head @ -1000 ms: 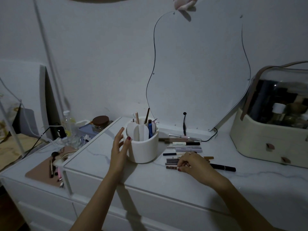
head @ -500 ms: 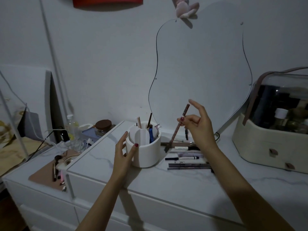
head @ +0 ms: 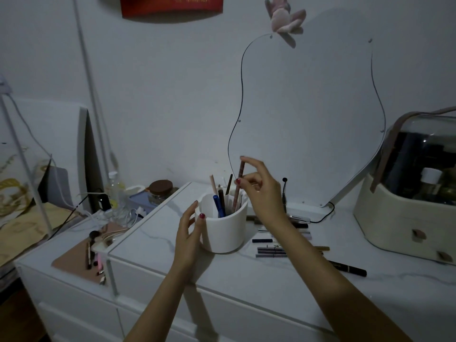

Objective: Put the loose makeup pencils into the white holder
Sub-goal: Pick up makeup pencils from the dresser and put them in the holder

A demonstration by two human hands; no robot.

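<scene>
The white round holder stands on the white dresser top with several pencils upright in its compartments. My left hand grips its left side, thumb on the rim. My right hand hovers just above and right of the holder, pinching a brown pencil near its top. The pencil stands almost upright with its lower end inside the holder. Several loose pencils lie in a row to the right of the holder, partly hidden by my right forearm. A black pen lies farther right.
A cream cosmetics case with a clear lid stands at the right. A curvy mirror leans on the wall behind the holder. At the left, a lower surface holds brushes, cables, a bottle and a jar.
My right hand picked a brown pencil from the row, lifted it, and carried it left over the holder; its tip now sits inside. My left hand stayed on the holder.
</scene>
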